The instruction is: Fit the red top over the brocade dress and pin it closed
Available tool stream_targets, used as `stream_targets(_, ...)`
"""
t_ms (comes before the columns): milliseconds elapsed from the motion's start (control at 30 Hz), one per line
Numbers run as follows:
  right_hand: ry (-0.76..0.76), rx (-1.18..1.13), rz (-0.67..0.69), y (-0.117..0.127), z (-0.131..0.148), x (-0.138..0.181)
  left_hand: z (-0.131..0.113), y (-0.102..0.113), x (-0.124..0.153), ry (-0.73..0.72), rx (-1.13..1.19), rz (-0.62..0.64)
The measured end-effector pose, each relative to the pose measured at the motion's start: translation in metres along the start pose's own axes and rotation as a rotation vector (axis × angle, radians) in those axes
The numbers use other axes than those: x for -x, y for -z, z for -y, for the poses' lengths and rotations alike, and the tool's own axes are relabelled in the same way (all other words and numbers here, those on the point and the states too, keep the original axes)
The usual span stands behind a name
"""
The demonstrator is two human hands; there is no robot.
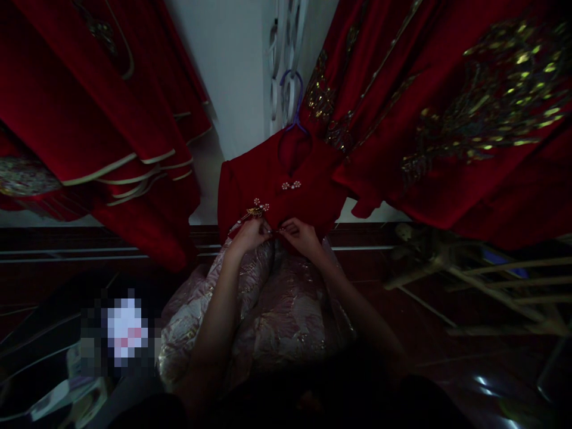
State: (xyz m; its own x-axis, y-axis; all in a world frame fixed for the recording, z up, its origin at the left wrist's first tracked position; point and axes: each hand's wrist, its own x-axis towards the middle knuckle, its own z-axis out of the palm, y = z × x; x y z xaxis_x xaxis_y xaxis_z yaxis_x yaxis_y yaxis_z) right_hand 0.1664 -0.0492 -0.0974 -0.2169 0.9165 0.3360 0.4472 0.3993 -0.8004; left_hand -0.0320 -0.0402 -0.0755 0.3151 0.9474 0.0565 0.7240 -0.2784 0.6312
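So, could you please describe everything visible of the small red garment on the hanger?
The small red garment hangs from a purple hanger against the white wall, front facing out. It looks like plain matte cloth with pearl-like clasps down the front. The left hand and right hand pinch its lower front.

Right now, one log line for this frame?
left hand: pinching red garment front | right hand: pinching same front | garment: on purple hanger | below: pink fabric
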Motion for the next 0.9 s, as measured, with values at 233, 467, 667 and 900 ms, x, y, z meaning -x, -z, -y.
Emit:
stream_targets(233, -0.064, -0.087, 0.02, -0.013, 0.004, 0.004, 0.001, 0.003, 0.001, 0.028, -0.006, 0.032)
stream_targets(467, 0.05, 0.028, -0.035, -0.015, 0.007, 0.009, -0.003, 0.003, 0.002, 0.035, 0.036, 0.005)
stream_targets(667, 0.023, 0.018, -0.07, -0.018, 0.011, 0.01, -0.006, 0.005, 0.002, 0.016, -0.023, -0.027)
stream_targets(900, -0.069, -0.122, -0.093, -0.025, 0.004, 0.009, -0.014, 0.005, 0.004, 0.044, -0.079, -0.053)
